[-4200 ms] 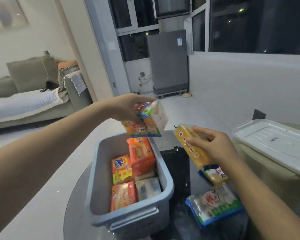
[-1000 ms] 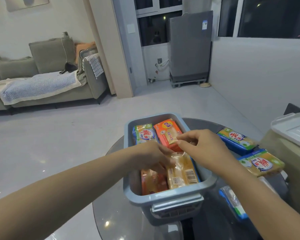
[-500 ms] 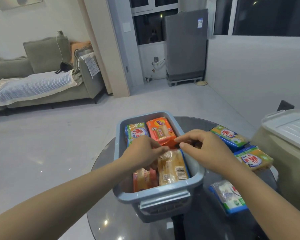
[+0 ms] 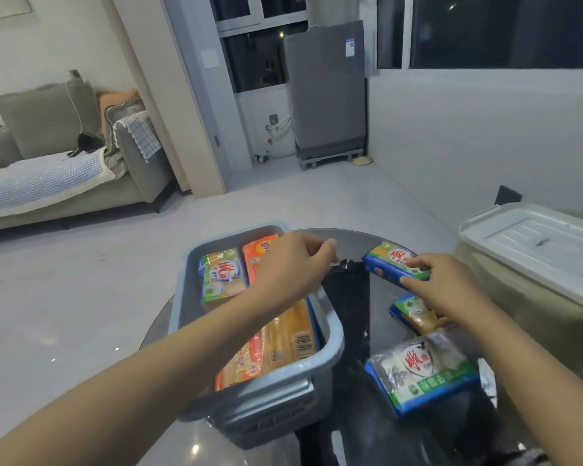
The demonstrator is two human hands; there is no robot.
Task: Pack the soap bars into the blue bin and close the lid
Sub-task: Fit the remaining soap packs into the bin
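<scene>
blue bin (image 4: 330, 334): open, on tabletop (image 4: 350, 297), several wrapped soap bars (image 4: 221, 275) flat inside | three bars (image 4: 424, 371) lie right of it | white lid (image 4: 535, 250): off, far right

Left hand (image 4: 288, 267) hides orange soap bar (image 4: 261, 252); lid (image 4: 539, 250) cut off at right edge.

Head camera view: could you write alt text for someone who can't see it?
A person's right hand grips a blue-wrapped soap bar on a glass table, while the left hand hovers over a blue bin of packed soap bars.
</scene>
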